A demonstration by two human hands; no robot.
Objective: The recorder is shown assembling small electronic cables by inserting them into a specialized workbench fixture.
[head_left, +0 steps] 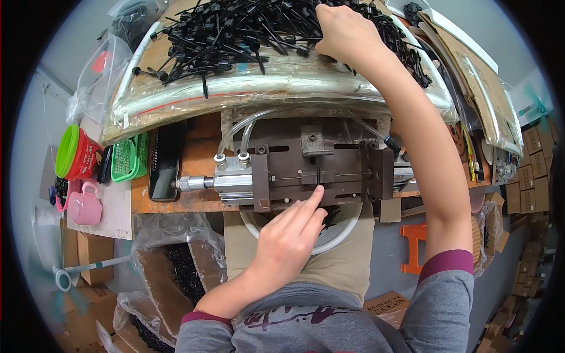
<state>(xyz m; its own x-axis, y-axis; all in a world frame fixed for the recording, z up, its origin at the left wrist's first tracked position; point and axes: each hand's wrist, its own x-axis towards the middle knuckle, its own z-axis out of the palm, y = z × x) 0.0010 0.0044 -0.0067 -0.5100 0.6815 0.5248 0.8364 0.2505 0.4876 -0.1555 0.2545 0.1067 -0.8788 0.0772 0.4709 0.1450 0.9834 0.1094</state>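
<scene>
while the left hand lays its index fingertip at a black piece in the pneumatic fixture, gripping nothing visible, the right hand, well apart, reaches into the heap of black stemmed plastic parts, grip hidden; one appears seated, many apparently left

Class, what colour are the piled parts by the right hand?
The piled parts are black, seen best in the head view.

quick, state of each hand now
Left hand: index finger extended at the metal fixture; any hold cannot be told.
Right hand: curled at the black parts; grip cannot be told.
</scene>
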